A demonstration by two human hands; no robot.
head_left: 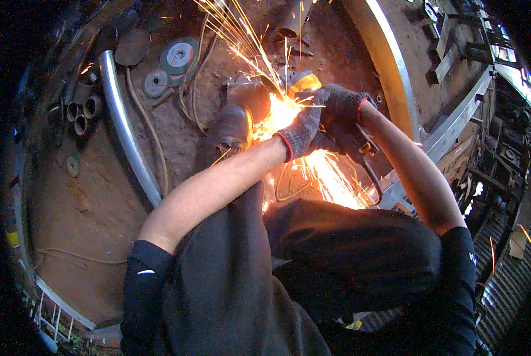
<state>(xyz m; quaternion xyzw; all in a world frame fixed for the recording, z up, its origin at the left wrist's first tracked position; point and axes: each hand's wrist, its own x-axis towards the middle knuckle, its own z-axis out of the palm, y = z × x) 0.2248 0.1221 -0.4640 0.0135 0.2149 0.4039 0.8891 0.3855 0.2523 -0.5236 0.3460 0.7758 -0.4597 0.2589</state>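
Dark grey knitted gloves with red cuffs cover both of my hands. My left hand (pixel 304 132) is closed around the near side of an angle grinder (pixel 305 82), whose yellow part shows just beyond the gloves. Against its far right side, my right hand (pixel 344 102) grips the tool's body, and a dark cord loops down beside it. Bright sparks (pixel 282 113) burst out left of the grinder, streaming up and away and also down toward my knees. The glare hides the disc and the piece it touches. My dark shoe (pixel 233 127) is close to the sparks.
On the brown ground lie grinding discs (pixel 179 55), a bent shiny tube (pixel 123 118), short pipes (pixel 87 110) and cords (pixel 150 121). A curved metal strip (pixel 396 65) stands right of my hands. Metal bars (pixel 455 118) and corrugated sheet (pixel 512 267) lie farther right.
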